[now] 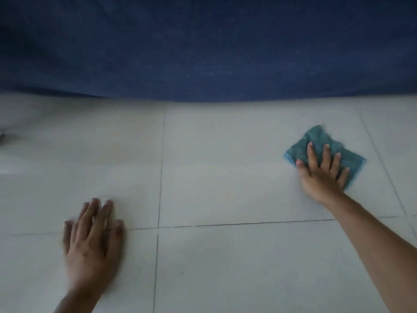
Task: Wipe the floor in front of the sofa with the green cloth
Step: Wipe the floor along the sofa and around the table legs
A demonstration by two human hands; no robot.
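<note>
The green cloth (pixel 316 141) lies crumpled on the pale tiled floor (pixel 225 177) at the right, a short way in front of the dark blue sofa (pixel 203 46). My right hand (pixel 322 175) presses flat on the cloth with fingers spread, covering its near part. My left hand (pixel 92 240) rests palm down on the bare tiles at the lower left, fingers slightly apart, holding nothing. It looks a little blurred.
The sofa front fills the whole upper part of the view and meets the floor along a curved line. Grout lines cross the tiles. A small dark object (pixel 1 137) shows at the far left edge.
</note>
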